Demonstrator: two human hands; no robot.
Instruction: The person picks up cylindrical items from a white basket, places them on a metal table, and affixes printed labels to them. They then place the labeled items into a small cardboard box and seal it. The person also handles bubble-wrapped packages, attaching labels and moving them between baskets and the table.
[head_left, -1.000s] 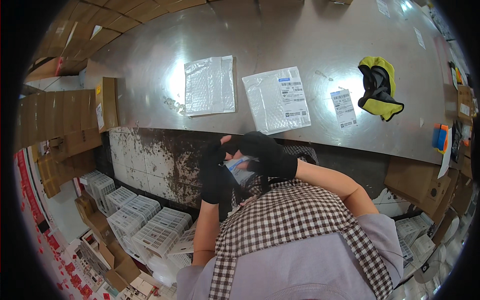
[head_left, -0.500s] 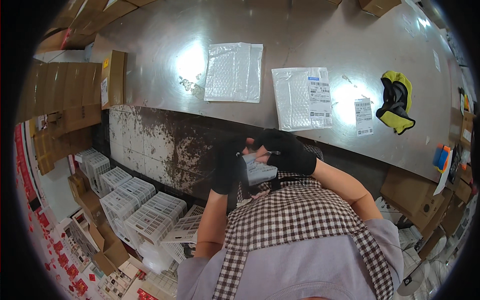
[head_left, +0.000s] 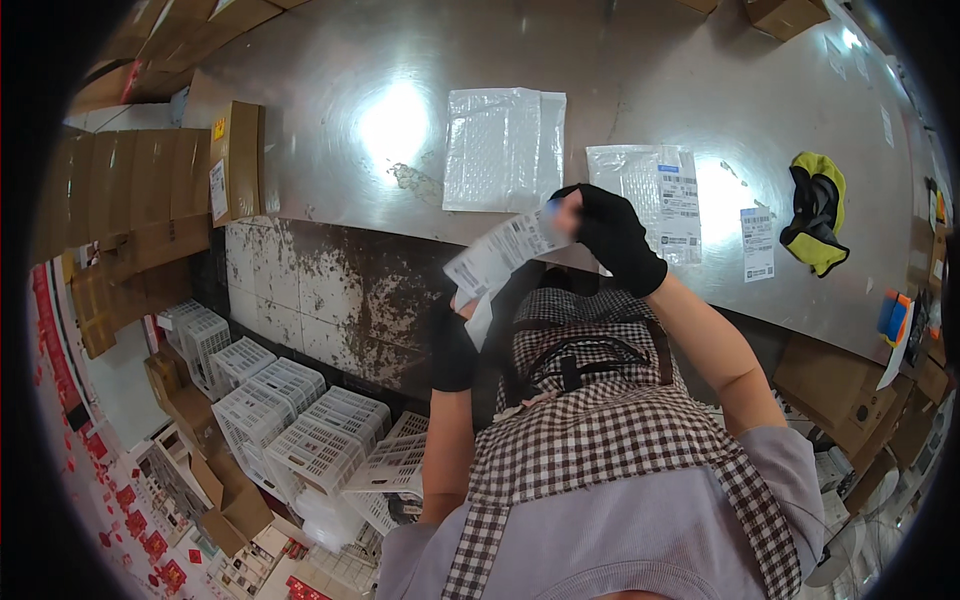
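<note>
Printed label [head_left: 507,248] at frame centre, stretched slantwise between both hands, over the worktop's [head_left: 330,170] near edge. Right hand [head_left: 612,235] pinches its upper-right end; left hand [head_left: 455,345] grips the lower-left end. Plain bubble mailer [head_left: 500,150] upper centre; labelled mailer [head_left: 630,160] right of it, partly hidden by right hand.

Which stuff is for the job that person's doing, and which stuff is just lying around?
Seems part of the job:
- printed label strip, held by the left hand and right hand
- plain bubble mailer
- labelled bubble mailer
- loose label

Probably just lying around:
- yellow-and-black cloth item
- white crates
- cardboard boxes
</note>
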